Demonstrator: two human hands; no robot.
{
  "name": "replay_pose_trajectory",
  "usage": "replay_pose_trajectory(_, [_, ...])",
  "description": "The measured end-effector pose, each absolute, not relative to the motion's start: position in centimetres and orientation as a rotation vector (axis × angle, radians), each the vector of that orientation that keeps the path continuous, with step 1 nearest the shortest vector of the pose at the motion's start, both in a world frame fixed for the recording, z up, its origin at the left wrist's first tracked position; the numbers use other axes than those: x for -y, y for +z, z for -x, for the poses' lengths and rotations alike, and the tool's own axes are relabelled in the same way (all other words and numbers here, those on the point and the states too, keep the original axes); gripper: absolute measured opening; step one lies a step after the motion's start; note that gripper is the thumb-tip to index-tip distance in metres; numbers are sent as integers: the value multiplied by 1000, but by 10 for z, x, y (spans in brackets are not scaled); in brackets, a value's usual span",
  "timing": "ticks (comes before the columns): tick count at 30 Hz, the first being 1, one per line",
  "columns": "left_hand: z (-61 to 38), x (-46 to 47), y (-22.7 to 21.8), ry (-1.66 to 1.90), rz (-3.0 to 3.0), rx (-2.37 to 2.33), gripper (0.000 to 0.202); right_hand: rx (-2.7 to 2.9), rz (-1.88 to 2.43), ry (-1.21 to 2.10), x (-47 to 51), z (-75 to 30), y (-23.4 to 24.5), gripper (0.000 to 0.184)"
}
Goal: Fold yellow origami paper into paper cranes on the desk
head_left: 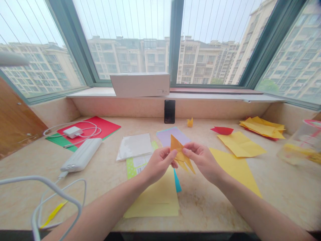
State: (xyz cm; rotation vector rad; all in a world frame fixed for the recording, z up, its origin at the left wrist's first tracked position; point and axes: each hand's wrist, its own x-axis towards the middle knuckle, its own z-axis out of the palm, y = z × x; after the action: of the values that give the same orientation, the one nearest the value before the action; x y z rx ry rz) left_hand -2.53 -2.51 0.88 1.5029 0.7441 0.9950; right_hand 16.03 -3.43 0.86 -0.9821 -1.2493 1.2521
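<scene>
Between my two hands is a folded piece of orange-yellow origami paper [177, 146], raised above the table, with one point upward and narrow flaps hanging down. My left hand [162, 162] pinches its left side between thumb and fingers. On the other side, my right hand [202, 160] has thumb and forefinger closed on its right edge. Below lie a pale yellow sheet [155, 201], a lilac sheet [167, 134] and a bit of blue paper [177, 182]. A larger yellow sheet [237, 174] lies by my right wrist.
A white power bank [81, 155], white cables [55, 190] and a charger [73, 132] on red paper [107, 125] are at left. A phone [170, 112] leans at the back near a small yellow folded figure [190, 122]. Yellow papers [263, 126] and a clear container [303, 142] stand right.
</scene>
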Motion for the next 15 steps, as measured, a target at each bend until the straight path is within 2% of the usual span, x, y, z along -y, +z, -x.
replay_pose_trajectory(6, [23, 26, 8, 959, -1432, -664, 35, 1245, 942, 1256, 35, -160, 9, 29])
replay_pose_trajectory(11, [25, 24, 10, 898, -1436, -654, 33, 1274, 932, 1326, 36, -161, 12, 35])
replay_pose_trajectory(15, [25, 24, 9, 866, -1441, -666, 34, 1297, 954, 1319, 37, -162, 14, 30])
